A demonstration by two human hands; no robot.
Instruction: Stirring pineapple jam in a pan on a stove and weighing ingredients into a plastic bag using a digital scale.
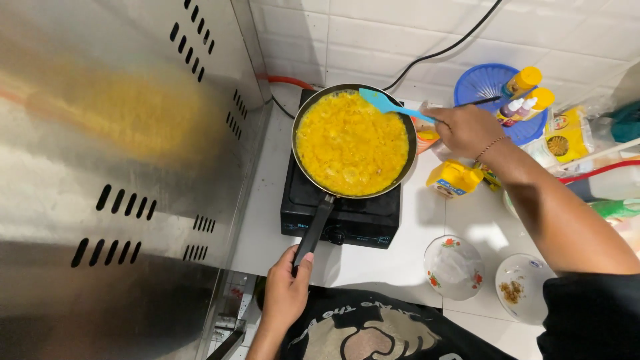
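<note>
A black frying pan (299, 160) full of yellow scrambled egg (351, 142) sits on a black single-burner stove (347, 213). My left hand (288, 288) grips the end of the pan's black handle (315, 230) near the counter's front edge. My right hand (467, 129) holds a light blue spatula (387, 103) by its handle. The spatula's blade rests at the far right rim of the pan, over the egg.
A tall steel panel (120, 167) with vent slots stands left of the stove. Right of the stove lie a yellow carton (453, 179), a blue basket (490, 83) with yellow-capped bottles (521, 81), and two floral plates (454, 267) (524, 287). A black cable (447, 48) runs up the tiled wall.
</note>
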